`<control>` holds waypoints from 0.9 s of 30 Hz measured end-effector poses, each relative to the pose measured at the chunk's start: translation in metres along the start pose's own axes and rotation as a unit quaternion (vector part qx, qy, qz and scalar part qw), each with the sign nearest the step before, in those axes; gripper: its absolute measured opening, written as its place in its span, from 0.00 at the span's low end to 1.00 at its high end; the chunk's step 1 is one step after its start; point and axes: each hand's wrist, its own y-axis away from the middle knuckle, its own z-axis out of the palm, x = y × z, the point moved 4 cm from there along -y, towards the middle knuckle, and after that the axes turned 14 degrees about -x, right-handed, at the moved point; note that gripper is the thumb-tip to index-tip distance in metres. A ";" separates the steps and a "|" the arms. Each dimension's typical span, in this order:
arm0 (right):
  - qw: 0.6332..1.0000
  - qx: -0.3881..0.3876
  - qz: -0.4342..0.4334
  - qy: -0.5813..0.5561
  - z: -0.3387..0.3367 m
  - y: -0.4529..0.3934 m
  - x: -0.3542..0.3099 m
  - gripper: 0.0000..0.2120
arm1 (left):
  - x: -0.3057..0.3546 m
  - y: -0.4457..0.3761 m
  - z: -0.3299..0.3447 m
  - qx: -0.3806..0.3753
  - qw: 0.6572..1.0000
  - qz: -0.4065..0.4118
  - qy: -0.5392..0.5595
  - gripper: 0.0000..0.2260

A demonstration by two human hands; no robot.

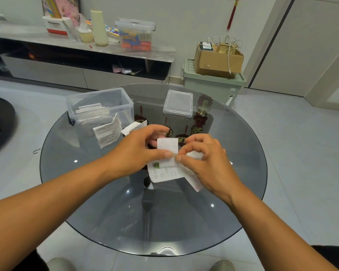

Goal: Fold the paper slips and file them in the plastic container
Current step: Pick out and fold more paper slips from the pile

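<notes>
Item 1, white paper slip (167, 146): held above the centre of the round glass table (243, 153), between the two hands, blank side up, upper part standing clear of the fingers, lower edge at the thumbs.

Item 2, left hand (137, 148): to the left of the slip, fingers curled, thumb pressed on the slip's lower left edge; grasps the slip in a pinch.

Item 3, right hand (205, 155): to the right of the slip, fingers bent, thumb and forefinger pinching the slip's lower right corner, thumb tip nearly meeting the left thumb.

Item 4, loose printed slips (165, 174): lying on the glass directly beneath both hands, partly covered by them.

Item 5, clear plastic container (100, 106): open, on the far left part of the table, well apart from the hands; a row of folded slips (92, 112) stands inside.

Item 6, further slips (108, 133): leaning against the container's near wall, outside it.

Item 7, clear lid (178, 103): flat on the far side of the table, right of the container.
</notes>
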 end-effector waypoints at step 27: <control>0.961 -0.035 0.033 -0.272 0.003 0.005 -0.013 0.25 | 0.016 0.014 0.015 -0.047 0.975 -0.120 0.183 0.04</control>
